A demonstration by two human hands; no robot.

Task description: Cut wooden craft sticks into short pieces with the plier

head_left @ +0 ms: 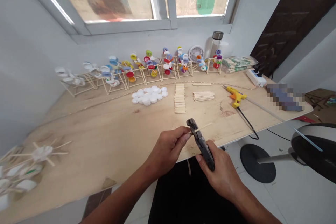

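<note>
the left hand (168, 148) pinches a light, stiff, snappable stick (206, 127) aimed toward two o'clock; the right hand (219, 173) closes its fingers around black pliers (202, 147) on it.

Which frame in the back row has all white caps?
The far-left one: only white caps, while every other frame in the row has coloured ones.

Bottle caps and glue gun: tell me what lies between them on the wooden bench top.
In the head view, a column of flat wooden sticks and a smaller stack of them lie between the white bottle caps and the yellow glue gun.
</note>
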